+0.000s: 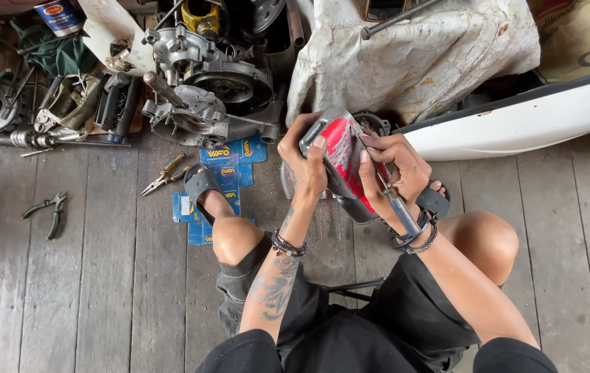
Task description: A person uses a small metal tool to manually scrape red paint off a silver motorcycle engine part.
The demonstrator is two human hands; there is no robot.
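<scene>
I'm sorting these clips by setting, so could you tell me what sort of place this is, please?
Probably a small motorcycle or engine repair workshop. A stripped engine casing sits on the worn plank floor, pliers lie loose nearby, and both hands, left hand and right hand, hold a red-and-grey part.

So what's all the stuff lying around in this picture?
red and grey part: one, held in both hands
screwdriver: one, clear handle, in right hand
engine: one, grey metal, top left
pliers: one, dark, floor at left
small pliers: one, yellow-handled, near left foot
blue card packets: several, under left foot
white sheet: one, stained, top
wooden floor: grey planks
left hand: gripping the part
right hand: holding screwdriver against the part
</scene>
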